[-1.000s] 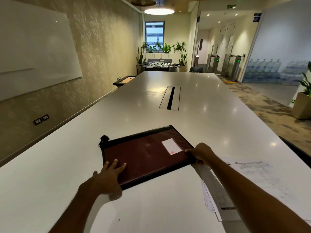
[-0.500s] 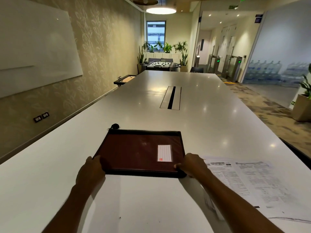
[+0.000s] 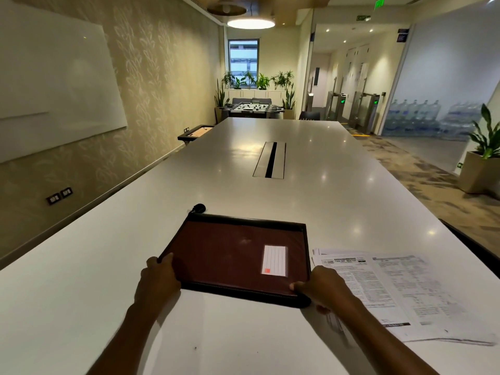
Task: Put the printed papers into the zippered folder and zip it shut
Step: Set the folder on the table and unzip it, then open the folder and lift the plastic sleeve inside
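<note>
From the head camera, a long white surface runs away toward twelve o'clock, with a dark slotted cable hatch set into its middle.

Near the lower centre lies the zippered folder, flat on the surface, maroon with a black zip border and a white lined label toward its right side; a small red mark sits at the label's lower corner. A black zip pull pokes out at the folder's far left corner, at about eleven o'clock from the folder's middle.

The left hand grips the folder's near left corner, thumb on top of the edge and the other fingers curled out of sight. The right hand pinches the near right corner, thumb pressed on the black border, fingers tucked beneath. Both forearms reach in from six o'clock.

The printed papers lie at three o'clock from the folder, just beside its right edge, spread in a loose stack on the surface with dense text facing up. The right hand and wrist overlap the stack's left margin. The papers are outside the folder; whether the zip is open or shut cannot be told.

At nine o'clock a whiteboard hangs on the patterned wall. At twelve o'clock, beyond the surface's far end, stands a foosball table with potted plants behind it.
</note>
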Demonstrator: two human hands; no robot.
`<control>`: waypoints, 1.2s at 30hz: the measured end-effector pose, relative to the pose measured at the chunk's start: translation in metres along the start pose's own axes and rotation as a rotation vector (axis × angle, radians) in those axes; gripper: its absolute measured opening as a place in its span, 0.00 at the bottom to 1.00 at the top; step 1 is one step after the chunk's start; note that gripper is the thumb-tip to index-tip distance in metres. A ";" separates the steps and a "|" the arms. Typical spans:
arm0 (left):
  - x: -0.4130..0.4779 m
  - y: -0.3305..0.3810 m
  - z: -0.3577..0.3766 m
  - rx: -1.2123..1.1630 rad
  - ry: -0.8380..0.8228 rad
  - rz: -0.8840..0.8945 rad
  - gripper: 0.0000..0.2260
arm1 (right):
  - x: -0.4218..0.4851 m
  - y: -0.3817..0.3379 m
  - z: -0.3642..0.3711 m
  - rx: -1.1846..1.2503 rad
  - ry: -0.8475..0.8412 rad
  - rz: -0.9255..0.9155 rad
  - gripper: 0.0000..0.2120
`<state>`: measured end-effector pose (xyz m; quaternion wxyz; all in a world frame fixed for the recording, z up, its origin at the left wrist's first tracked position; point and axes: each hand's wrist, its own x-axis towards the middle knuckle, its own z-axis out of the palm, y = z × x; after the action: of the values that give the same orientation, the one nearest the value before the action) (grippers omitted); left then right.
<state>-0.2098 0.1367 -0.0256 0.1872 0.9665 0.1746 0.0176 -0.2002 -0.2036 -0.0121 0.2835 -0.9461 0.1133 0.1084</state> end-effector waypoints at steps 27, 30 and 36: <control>0.050 0.098 0.071 0.072 0.152 0.399 0.35 | 0.140 -0.094 -0.113 0.765 0.149 -0.339 0.14; 0.049 0.094 0.073 0.143 0.200 0.383 0.31 | 0.154 -0.092 -0.100 0.649 0.189 -0.390 0.21; 0.042 0.086 0.062 0.139 0.415 0.463 0.24 | 0.187 -0.088 -0.079 0.459 0.237 -0.391 0.21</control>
<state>-0.1358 0.0539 -0.0527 0.0719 0.9669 -0.0149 0.2445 0.0131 -0.2051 0.0471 0.4897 -0.8674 -0.0170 -0.0872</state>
